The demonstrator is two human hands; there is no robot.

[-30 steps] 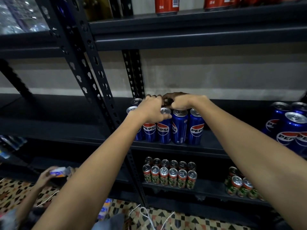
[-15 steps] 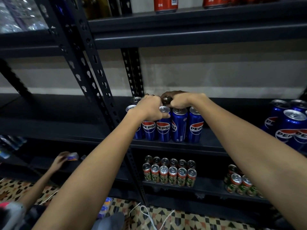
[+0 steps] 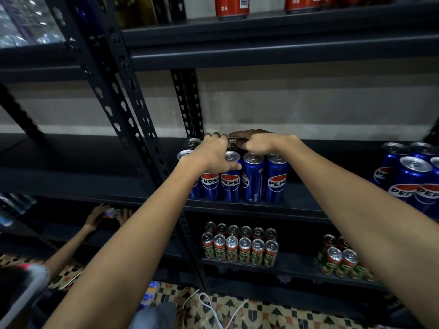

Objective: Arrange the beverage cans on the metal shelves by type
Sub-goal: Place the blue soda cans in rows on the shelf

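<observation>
Both arms reach forward and up, nearly straight, converging over a cluster of blue Pepsi cans on the middle shelf. The left hand lies knuckles up across the can tops, fingers curled down over the cans at the left of the cluster, thumb pressed against the rim of a front can. The right hand sits just beside it, nearly touching, fingers bent over the tops of the back-row cans; whether it truly grips one, I cannot tell, as its fingertips are hidden.

The cans all stand upright, long axis vertical, pull-tab ends up, most logos facing the camera, packed touching one another in two rows near the shelf's front edge.

To the right on that shelf, well apart, stands a second group of Pepsi cans, upright too. Below, green-and-red Milo cans line up in two neat rows, with another clump further right. Red cans stand on the top shelf. A perforated black upright post runs diagonally just left of the arms. Down at lower left, another person's hand handles something small at a low shelf. White cable trails over patterned floor tiles.
</observation>
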